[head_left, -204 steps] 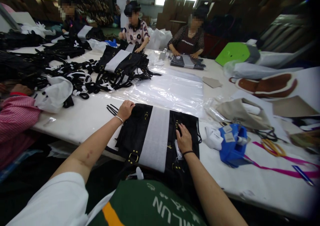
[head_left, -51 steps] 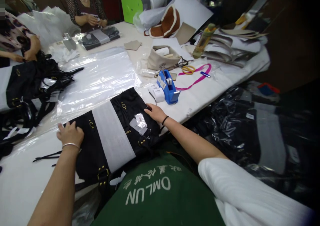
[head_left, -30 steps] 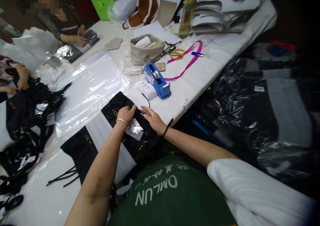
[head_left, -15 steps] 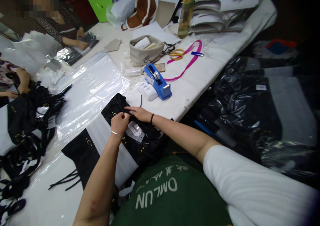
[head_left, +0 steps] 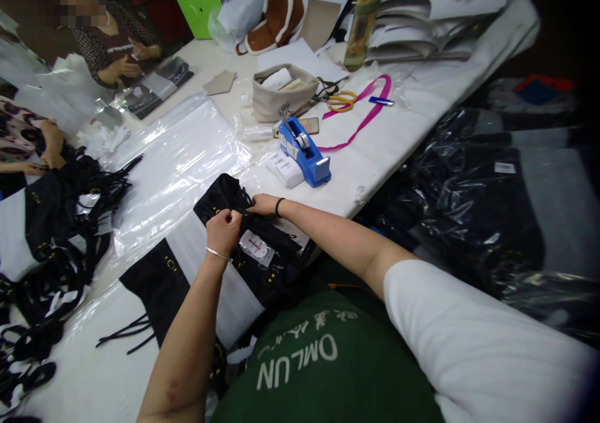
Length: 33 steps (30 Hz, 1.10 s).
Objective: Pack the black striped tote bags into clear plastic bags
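A black fabric piece with gold-coloured buckles lies against me at the table's near edge, a whitish sheet wrapped around it as a band. My left hand is closed in a fist on the black fabric, thumb and forefinger together; what they pinch is too small to make out. Beside it, my right hand has its fingers curled on the black straps. Below the hands hangs a white tag on the fabric. Thin black cords trail from its left end.
Clear plastic bags lie flat beyond my hands. A blue tape dispenser, yellow scissors, pink ribbon and beige pouch stand ahead. More black pieces are heaped left; bagged ones lie right. Two co-workers are across the table.
My right hand has gone from lying flat with fingers stretched to curling them on the straps, slightly further right. My left hand stays closed. A co-worker's hands have lifted off a bagged piece.
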Tool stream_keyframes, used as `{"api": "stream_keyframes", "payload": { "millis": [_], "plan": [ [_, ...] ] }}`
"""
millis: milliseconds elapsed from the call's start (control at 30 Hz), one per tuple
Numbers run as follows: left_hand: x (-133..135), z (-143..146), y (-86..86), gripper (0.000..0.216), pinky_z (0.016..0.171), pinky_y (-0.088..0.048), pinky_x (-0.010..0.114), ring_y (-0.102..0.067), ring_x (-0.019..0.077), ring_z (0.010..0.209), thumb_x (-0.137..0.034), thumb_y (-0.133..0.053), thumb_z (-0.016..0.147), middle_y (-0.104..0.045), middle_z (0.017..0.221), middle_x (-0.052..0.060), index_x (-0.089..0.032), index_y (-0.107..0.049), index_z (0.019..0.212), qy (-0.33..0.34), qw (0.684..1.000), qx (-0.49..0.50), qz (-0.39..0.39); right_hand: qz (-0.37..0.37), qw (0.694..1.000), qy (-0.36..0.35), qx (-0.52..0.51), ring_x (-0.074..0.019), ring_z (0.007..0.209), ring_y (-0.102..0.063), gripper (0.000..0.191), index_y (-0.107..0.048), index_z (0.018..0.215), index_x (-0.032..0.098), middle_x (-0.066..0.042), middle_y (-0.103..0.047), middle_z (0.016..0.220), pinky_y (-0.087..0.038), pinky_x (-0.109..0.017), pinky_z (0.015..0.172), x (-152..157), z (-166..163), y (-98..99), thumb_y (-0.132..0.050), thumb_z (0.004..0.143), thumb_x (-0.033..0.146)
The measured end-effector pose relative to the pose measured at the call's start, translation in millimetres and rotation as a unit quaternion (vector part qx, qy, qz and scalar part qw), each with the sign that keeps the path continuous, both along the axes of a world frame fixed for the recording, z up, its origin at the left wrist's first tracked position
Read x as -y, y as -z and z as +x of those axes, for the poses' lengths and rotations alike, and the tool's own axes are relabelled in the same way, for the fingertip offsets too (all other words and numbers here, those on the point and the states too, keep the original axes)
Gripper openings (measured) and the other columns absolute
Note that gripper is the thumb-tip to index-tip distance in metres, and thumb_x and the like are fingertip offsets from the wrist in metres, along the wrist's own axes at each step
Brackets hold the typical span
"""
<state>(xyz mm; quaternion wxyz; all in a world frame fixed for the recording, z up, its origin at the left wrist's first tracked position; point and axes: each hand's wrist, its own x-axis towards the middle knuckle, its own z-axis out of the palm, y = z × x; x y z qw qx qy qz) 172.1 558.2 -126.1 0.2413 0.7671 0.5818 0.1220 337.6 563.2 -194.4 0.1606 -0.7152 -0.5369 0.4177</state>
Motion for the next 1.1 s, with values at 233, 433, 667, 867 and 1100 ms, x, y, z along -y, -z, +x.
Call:
{"api": "stream_keyframes", "payload": {
  "millis": [233,433,667,867,1100],
  "plan": [
    [5,-4,2.0,0.032,0.056,-0.039,0.025,-0.055,0.0148,0.054,-0.035,-0.044,0.083,-0.051,0.046,0.000,-0.023,-0.043,0.053,0.006,1.000,-0.017,-0.014,-0.001,0.996,0.031,0.079,-0.0320,0.096,-0.070,0.035,-0.075,0.092,0.012,-0.018,-0.075,0.098,-0.054,-0.034,0.079,18,15,4.7,-0.071,0.077,0.044],
    [6,0,5.3,0.029,0.053,-0.040,0.024,-0.057,0.0140,0.050,-0.035,-0.045,0.083,-0.054,0.048,-0.001,-0.022,-0.045,0.057,0.001,0.999,0.018,-0.043,0.150,0.981,0.076,0.095,-0.0288,0.108,-0.067,0.032,-0.064,0.117,0.014,-0.017,-0.071,0.113,-0.050,-0.041,0.095,21,9,-3.0,-0.053,0.095,0.034],
    [1,8,13.6,0.032,0.047,-0.043,0.024,-0.056,0.0135,0.043,-0.041,-0.044,0.088,-0.056,0.050,-0.002,-0.022,-0.050,0.064,0.001,0.991,0.079,-0.112,0.283,0.949,-0.094,-0.104,-0.0210,0.131,-0.052,0.037,-0.060,0.130,0.012,-0.014,-0.059,0.138,-0.038,-0.037,0.113,7,-22,38.9,-0.053,0.093,0.016],
    [-60,8,16.1,0.039,0.085,-0.051,0.029,-0.065,0.0182,0.095,-0.050,-0.045,0.094,-0.069,0.101,0.008,-0.017,-0.062,0.106,0.011,0.989,0.097,0.108,0.318,0.937,-0.100,-0.101,-0.0204,0.124,-0.056,0.035,-0.063,0.127,0.012,-0.015,-0.062,0.132,-0.039,-0.035,0.111,3,-19,51.3,-0.051,0.095,0.019],
    [-128,45,23.6,0.039,0.096,-0.046,0.036,-0.060,0.0271,0.104,-0.043,-0.060,0.082,-0.068,0.106,0.015,-0.013,-0.072,0.102,0.202,0.961,-0.171,0.082,0.316,0.934,-0.154,-0.070,-0.0214,0.116,-0.060,0.029,-0.071,0.116,0.015,-0.013,-0.066,0.126,-0.044,-0.035,0.106,6,-19,46.8,-0.050,0.096,0.018]
  ]
}}
